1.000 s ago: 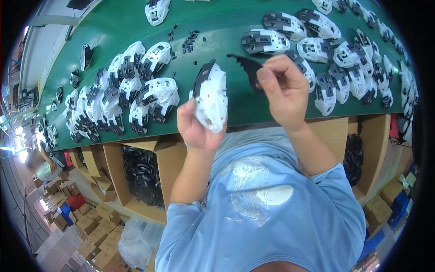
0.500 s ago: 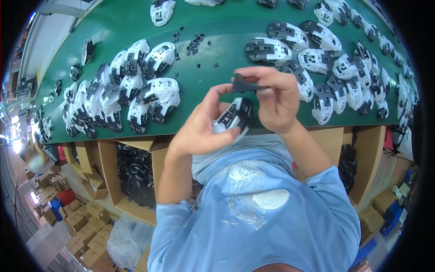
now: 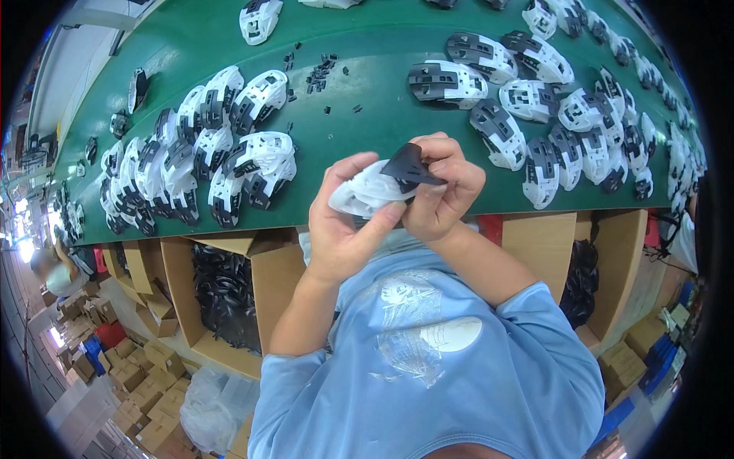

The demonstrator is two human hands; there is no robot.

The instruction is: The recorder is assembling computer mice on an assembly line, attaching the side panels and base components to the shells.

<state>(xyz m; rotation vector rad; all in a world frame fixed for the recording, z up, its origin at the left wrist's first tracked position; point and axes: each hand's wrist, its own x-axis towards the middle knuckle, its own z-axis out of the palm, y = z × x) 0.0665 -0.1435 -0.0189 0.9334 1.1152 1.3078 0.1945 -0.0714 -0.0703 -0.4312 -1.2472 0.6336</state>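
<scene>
My left hand [image 3: 336,241] is closed around a white-and-black plastic mouse shell [image 3: 365,190], its thumb along the near side and the fingers behind. The shell lies tilted, with its white face showing. In my right hand [image 3: 449,187], a black, pointed, curved plastic side panel [image 3: 405,164] is pinched between thumb and fingers. The panel overlaps the shell's right end and appears to touch it; whether it is seated there I cannot tell. Both hands are close together over the near edge of the green table [image 3: 359,126].
Groups of white-and-black mouse shells stand on the table at left [image 3: 183,164] and right [image 3: 498,134]. Small black plastic bits [image 3: 319,76] lie scattered between them. Below the edge, an open cardboard box [image 3: 183,294] holds black parts [image 3: 223,294]; another box [image 3: 615,268] stands at right.
The shell has been turned so its white face shows. My right hand has come down and left, bringing the black panel from above the shell onto its right end.
</scene>
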